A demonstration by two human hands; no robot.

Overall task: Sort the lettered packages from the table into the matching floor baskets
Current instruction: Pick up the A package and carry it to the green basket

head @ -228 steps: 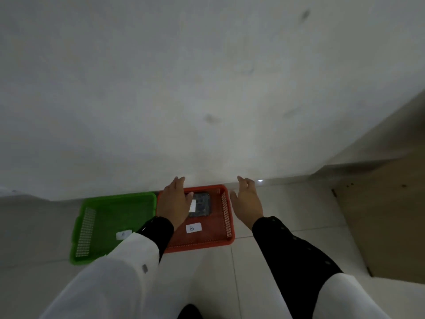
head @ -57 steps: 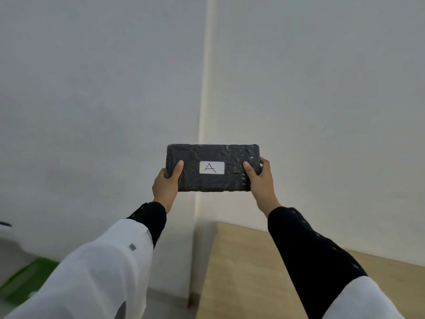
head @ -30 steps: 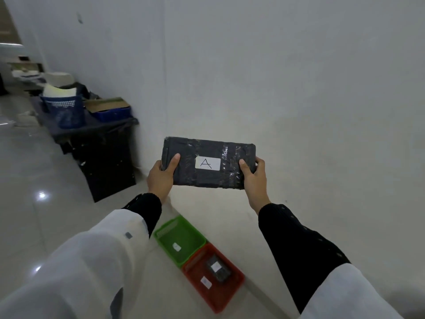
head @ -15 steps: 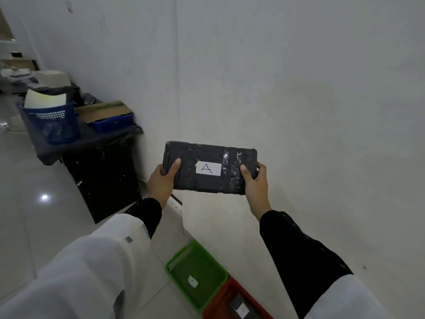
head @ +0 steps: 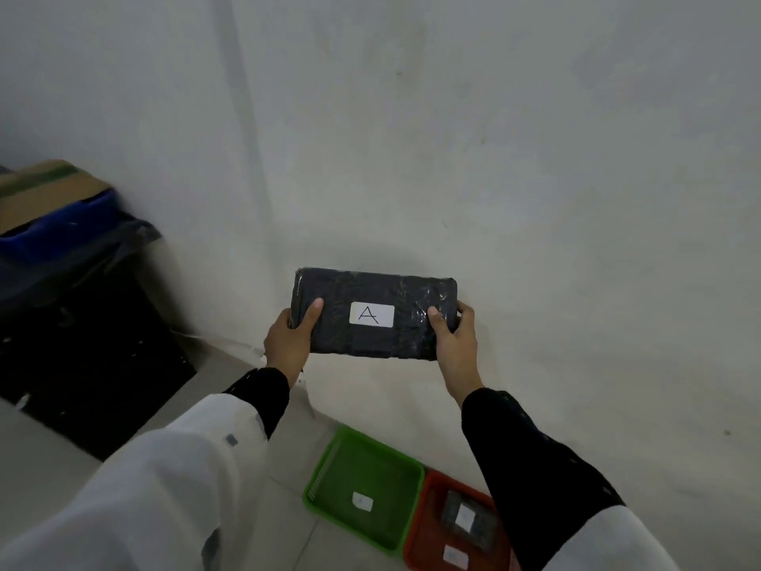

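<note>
I hold a black wrapped package (head: pixel 372 294) with a white label reading A in front of me, flat side toward me. My left hand (head: pixel 288 344) grips its left end and my right hand (head: pixel 455 344) grips its right end. Below on the floor, against the wall, stands a green basket (head: pixel 341 459) with a white label inside. To its right a red basket (head: pixel 424 525) holds a small dark package (head: pixel 477 529); my right sleeve covers part of it.
A white wall fills the view ahead. At the left stands a black-draped table (head: pixel 82 344) carrying a blue bin (head: pixel 49 236) and a cardboard box (head: pixel 45 191). Light floor tiles (head: pixel 37 455) lie between that table and the baskets.
The view has swung right and down: the baskets now sit closer beneath the package, and the draped table has slid left. Both hands keep their grip on the A package.
</note>
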